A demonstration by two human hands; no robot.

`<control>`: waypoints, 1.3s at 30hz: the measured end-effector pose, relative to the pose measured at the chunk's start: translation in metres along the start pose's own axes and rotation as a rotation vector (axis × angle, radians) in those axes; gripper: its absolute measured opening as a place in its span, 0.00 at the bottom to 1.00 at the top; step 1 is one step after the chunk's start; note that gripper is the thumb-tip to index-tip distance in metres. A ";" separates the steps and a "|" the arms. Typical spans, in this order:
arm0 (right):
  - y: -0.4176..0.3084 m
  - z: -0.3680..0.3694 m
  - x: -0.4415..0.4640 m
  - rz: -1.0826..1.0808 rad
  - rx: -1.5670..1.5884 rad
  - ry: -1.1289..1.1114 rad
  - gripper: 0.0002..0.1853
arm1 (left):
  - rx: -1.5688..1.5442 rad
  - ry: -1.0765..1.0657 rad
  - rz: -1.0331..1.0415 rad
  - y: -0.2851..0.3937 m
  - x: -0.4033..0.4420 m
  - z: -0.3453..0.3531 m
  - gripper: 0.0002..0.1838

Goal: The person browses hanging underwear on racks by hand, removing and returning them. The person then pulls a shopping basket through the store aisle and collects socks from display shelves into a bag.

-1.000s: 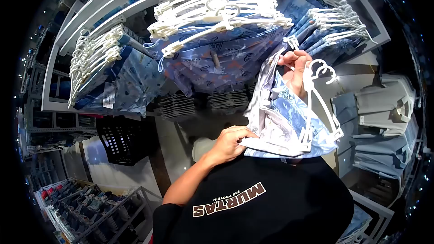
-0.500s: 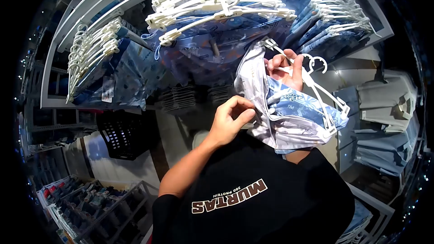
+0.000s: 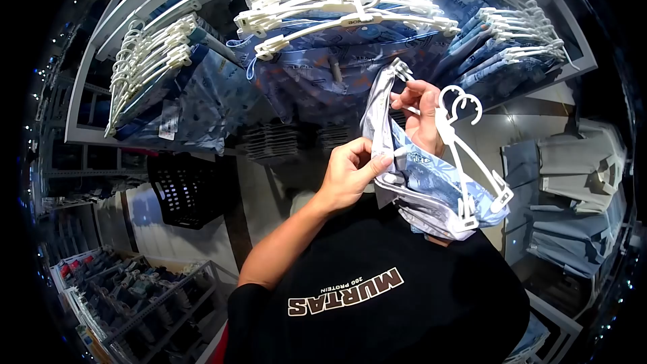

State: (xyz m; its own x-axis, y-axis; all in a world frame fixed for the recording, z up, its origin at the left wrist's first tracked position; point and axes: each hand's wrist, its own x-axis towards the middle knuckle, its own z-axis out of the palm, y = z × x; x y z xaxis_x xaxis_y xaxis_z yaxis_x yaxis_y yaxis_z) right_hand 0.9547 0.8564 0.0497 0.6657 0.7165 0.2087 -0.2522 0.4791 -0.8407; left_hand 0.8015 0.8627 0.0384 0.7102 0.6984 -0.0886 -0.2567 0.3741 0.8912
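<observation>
My left hand [image 3: 354, 174] pinches the edge of a pale grey patterned garment [image 3: 431, 214] between thumb and fingers. A blue patterned garment [image 3: 431, 170] with "SPORT" lettering at its waist lies against it. Both hang from white clip hangers [image 3: 458, 155], whose hooks point up and to the right. My right hand [image 3: 421, 113] is closed around the hangers' upper bar, its forearm hidden behind the cloth. One end clip [image 3: 399, 67] shows above the right fingers, and more clips grip the waistbands at lower right.
Ahead, a rack [image 3: 73, 111] holds blue garments [image 3: 317, 74] on many white hangers [image 3: 357, 23]. A black basket [image 3: 185, 192] stands at left on the floor. Grey clothes [image 3: 579, 175] hang at right. A lower rack [image 3: 145, 303] with packed items stands at lower left.
The hangers and garments have tilted, with their clip ends swinging down and left. My left hand has moved slightly right and pinches further along the grey garment's edge.
</observation>
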 end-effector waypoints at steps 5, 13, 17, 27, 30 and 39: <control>-0.029 0.008 0.006 -0.358 -0.683 -0.133 0.11 | 0.013 0.049 -0.028 -0.001 0.004 -0.014 0.09; -0.070 0.028 0.065 -0.835 -1.167 -0.445 0.16 | -0.004 0.119 0.213 0.021 0.005 -0.031 0.28; -0.067 0.044 0.087 -0.845 -1.329 -0.349 0.16 | -0.228 0.130 0.342 0.056 -0.009 -0.039 0.42; -0.073 0.060 0.092 -0.884 -1.332 -0.341 0.06 | 0.264 0.382 0.771 0.099 -0.004 -0.033 0.17; -0.071 0.045 0.090 -0.915 -1.332 -0.356 0.10 | 0.342 0.386 0.752 0.099 -0.006 -0.027 0.11; -0.084 0.041 0.098 -0.931 -1.375 -0.218 0.04 | 0.422 0.356 0.855 0.116 0.016 -0.026 0.11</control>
State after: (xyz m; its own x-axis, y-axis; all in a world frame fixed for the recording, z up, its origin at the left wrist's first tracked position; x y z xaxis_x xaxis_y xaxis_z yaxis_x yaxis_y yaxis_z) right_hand 1.0124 0.9072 0.1619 0.0908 0.5717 0.8155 0.9855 0.0664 -0.1563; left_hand 0.7657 0.9330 0.1285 0.1430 0.7975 0.5861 -0.2857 -0.5337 0.7959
